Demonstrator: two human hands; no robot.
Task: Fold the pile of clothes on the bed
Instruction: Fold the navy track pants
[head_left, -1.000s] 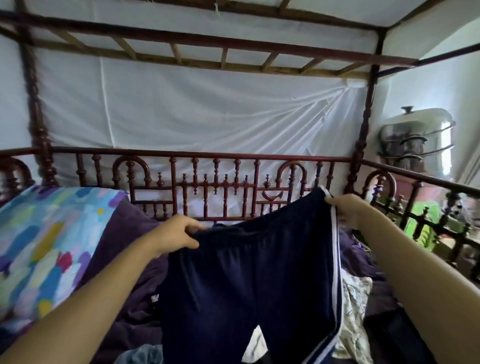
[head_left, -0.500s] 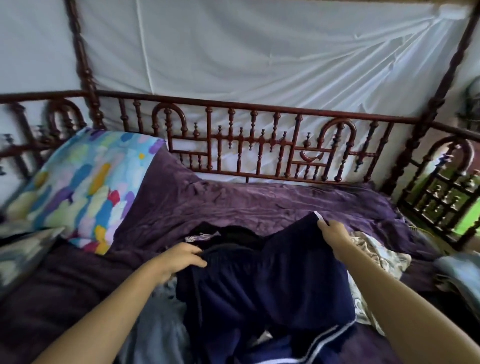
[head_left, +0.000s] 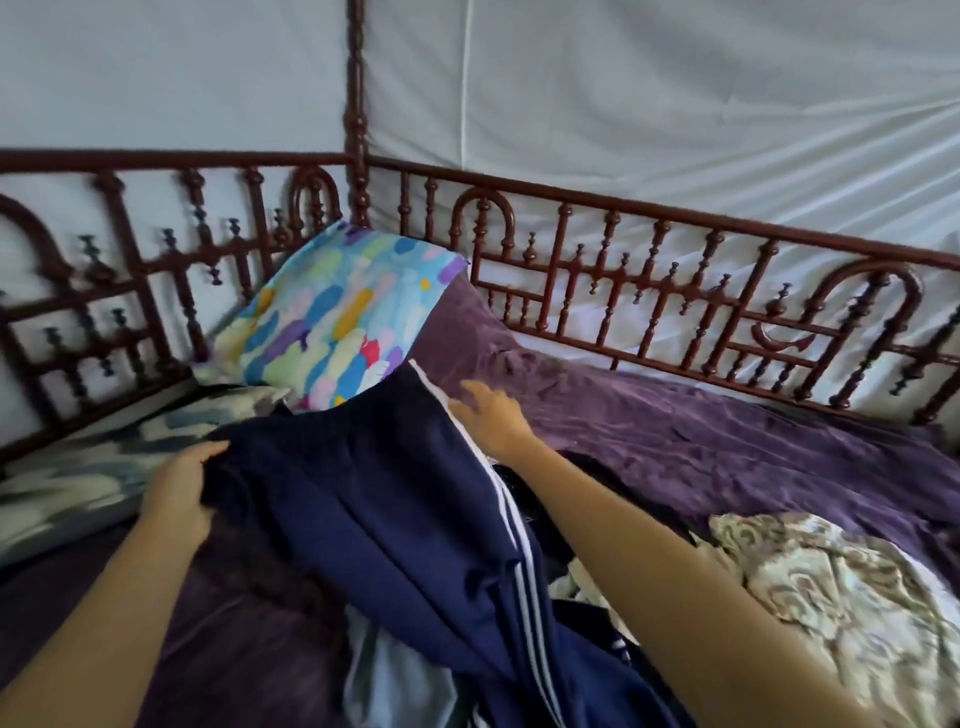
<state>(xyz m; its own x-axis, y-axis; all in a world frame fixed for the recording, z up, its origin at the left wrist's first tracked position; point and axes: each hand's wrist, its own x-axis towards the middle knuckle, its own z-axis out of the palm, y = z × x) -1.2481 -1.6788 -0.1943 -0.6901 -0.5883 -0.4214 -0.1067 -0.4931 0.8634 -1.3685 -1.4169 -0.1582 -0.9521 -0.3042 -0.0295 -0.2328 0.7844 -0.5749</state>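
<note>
Head view: navy trousers (head_left: 374, 509) lie spread on the purple bed (head_left: 727, 441), waistband far, against the colourful pillow (head_left: 337, 317).
Left hand (head_left: 179, 499): fingers curled, gripping the waistband's left corner.
Right hand (head_left: 491, 421): fingers straight and spread at the white-striped right edge; contact unclear.
Near right: crumpled patterned garment (head_left: 831, 587).

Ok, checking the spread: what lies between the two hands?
Head view: the navy trousers span that stretch; left hand grips one edge, right hand by the other.
</note>
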